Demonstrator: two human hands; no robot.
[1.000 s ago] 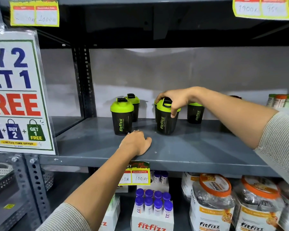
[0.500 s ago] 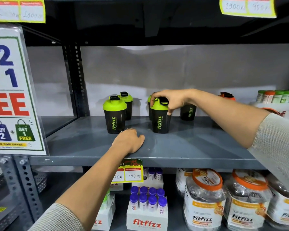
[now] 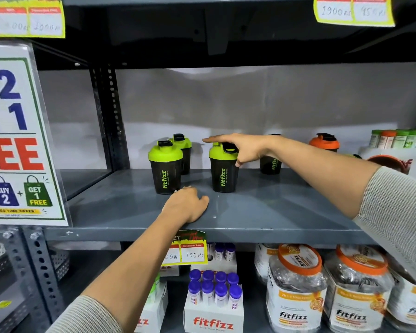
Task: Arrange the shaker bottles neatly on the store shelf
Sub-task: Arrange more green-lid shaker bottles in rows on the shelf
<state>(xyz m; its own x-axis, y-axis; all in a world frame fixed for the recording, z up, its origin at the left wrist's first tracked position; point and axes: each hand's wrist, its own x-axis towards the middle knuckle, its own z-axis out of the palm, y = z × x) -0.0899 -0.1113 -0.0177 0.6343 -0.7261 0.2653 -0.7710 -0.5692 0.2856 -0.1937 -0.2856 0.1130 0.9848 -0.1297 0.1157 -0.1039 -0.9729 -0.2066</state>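
Several black Fitfizz shaker bottles stand on the grey shelf [image 3: 274, 212]. One green-lidded shaker [image 3: 165, 169] is at the front left, with a second [image 3: 184, 150] right behind it. A third green-lidded shaker [image 3: 223, 174] stands in the middle. My right hand [image 3: 238, 147] hovers flat over its lid, fingers stretched out to the left and thumb hanging beside the bottle, gripping nothing. My left hand [image 3: 185, 205] rests curled on the shelf, just in front of the front-left shaker. Further back, my right forearm partly hides another black shaker [image 3: 271, 164]. An orange-lidded shaker [image 3: 324, 143] stands at the back right.
A "Buy 2 Get 1 Free" sign [image 3: 17, 140] hangs at the left beside a perforated steel upright [image 3: 108, 116]. Small supplement bottles [image 3: 399, 138] crowd the shelf's far right. Below are orange-lidded Fitfizz jars [image 3: 296, 292] and a box of purple-capped tubes [image 3: 214, 299].
My right hand has let go of the middle shaker's lid and its fingers have straightened above it. The shaker now stands level with the front-left one. My left hand stayed put.
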